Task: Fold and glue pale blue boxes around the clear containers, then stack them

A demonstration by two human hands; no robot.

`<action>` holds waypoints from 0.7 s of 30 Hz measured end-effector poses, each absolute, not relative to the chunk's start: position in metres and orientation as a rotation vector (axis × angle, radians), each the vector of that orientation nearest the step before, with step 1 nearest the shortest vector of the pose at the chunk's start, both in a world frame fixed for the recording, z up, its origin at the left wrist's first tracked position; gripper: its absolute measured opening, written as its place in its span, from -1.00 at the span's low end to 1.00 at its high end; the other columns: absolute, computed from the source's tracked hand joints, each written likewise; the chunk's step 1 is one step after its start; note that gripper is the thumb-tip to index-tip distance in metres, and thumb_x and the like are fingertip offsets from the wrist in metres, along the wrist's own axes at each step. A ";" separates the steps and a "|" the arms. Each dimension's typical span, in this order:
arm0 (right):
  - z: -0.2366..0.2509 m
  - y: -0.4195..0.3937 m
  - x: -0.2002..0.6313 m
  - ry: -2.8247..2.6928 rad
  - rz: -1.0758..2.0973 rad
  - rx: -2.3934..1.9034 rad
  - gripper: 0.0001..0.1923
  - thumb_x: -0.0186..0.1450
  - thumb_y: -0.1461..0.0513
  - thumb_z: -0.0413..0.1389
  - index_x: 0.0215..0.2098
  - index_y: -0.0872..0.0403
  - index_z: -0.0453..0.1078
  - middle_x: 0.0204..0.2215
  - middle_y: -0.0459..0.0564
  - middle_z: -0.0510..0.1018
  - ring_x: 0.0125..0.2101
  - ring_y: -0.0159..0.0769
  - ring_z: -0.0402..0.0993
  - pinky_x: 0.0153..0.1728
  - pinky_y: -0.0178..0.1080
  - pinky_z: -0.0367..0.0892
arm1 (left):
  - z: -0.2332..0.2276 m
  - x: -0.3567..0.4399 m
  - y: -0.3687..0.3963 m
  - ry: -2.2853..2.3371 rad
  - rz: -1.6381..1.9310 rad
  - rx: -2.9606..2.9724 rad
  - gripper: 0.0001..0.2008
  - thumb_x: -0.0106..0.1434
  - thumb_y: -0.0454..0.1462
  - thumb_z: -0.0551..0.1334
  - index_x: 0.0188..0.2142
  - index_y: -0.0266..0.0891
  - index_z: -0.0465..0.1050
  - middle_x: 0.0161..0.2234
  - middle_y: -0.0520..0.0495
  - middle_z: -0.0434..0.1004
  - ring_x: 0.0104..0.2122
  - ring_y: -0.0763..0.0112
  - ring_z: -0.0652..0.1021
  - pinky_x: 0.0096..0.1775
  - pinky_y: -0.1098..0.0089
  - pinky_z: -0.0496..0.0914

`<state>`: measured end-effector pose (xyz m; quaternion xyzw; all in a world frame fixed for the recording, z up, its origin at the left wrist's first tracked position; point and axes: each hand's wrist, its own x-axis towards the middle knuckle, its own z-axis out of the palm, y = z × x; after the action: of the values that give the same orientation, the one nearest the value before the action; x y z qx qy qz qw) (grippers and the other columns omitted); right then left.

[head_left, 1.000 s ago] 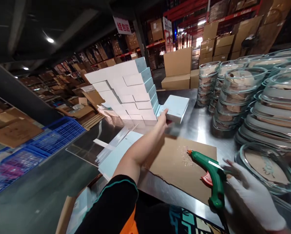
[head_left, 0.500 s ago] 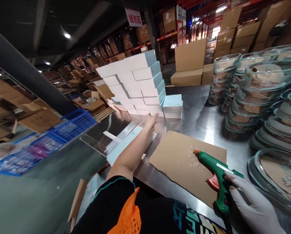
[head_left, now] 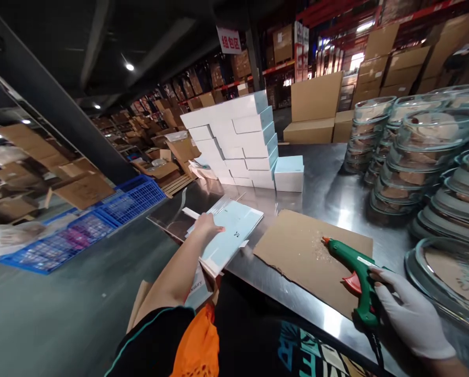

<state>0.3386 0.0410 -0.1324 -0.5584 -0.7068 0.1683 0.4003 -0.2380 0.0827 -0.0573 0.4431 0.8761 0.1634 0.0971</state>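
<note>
My bare left hand [head_left: 206, 226] is at the left edge of a flat light-blue carton sheet [head_left: 238, 224], thumb on top and the other fingers mostly hidden. This sheet lies over the table's front edge, with a dark mark on its face. Clear plastic strips [head_left: 220, 204] show behind it. My right hand [head_left: 409, 314], in a white glove, grips a green hot glue gun [head_left: 356, 264] with a red trigger. The gun's orange nozzle points left above a brown cardboard sheet [head_left: 289, 246] speckled with glue bits.
White boxes [head_left: 234, 141] form a stacked wall at the back, beside a single light-blue-topped box [head_left: 289, 175]. Glass dishes [head_left: 395, 173] stand in tall stacks on the right of the metal table [head_left: 316, 196]. Blue crates [head_left: 112, 214] sit on the floor at left.
My left hand has come back from the foot of the box wall to the light-blue carton sheet. The sheet now shows more of its face. My right hand stays on the glue gun.
</note>
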 end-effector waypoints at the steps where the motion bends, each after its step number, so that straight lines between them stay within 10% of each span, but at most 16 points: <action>1: -0.128 0.040 0.338 -1.776 0.445 -1.420 -0.59 0.34 -0.05 0.05 -0.10 -0.01 0.59 -0.10 0.16 0.75 -0.07 0.12 0.73 0.04 0.09 0.61 | -0.051 -0.237 0.082 2.602 0.544 1.319 -0.43 -0.18 -0.16 0.60 -0.23 -0.27 0.42 0.09 -0.50 0.56 0.24 -0.42 0.46 0.15 0.02 0.40; 7: -0.089 0.036 0.322 -1.698 0.539 -1.407 -0.52 0.35 -0.13 0.08 -0.05 0.01 0.58 -0.04 0.21 0.73 0.02 0.19 0.69 0.11 0.16 0.56 | 0.016 -0.211 0.053 2.256 0.973 1.475 -0.37 0.09 0.23 0.36 -0.16 -0.26 0.49 -0.18 -0.24 0.68 -0.14 -0.07 0.66 -0.15 0.17 0.52; 12: -0.061 0.029 0.273 -1.590 1.000 -1.155 -0.02 0.31 -0.44 -0.02 0.36 0.04 0.38 0.27 0.31 0.56 0.25 0.17 0.54 0.20 0.17 0.51 | 0.039 -0.123 0.024 1.422 1.347 1.305 -0.25 -0.06 0.21 0.56 -0.07 -0.30 0.63 -0.30 -0.15 0.72 -0.36 0.15 0.66 -0.29 0.28 0.51; 21: -0.056 0.015 0.251 -1.317 1.158 -0.976 0.43 0.09 -0.52 0.16 0.63 0.02 -0.20 0.59 0.31 -0.06 0.57 0.17 -0.12 0.52 0.22 -0.06 | -0.045 -0.005 0.014 0.783 1.090 1.201 0.10 -0.19 0.32 0.58 0.22 -0.25 0.52 0.01 -0.37 0.71 0.03 -0.25 0.68 0.05 -0.03 0.58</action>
<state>0.2510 0.0152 -0.0564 -0.4099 -0.5535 0.4867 0.5373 -0.0046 0.0140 -0.0450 0.5225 0.3406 0.4743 0.6213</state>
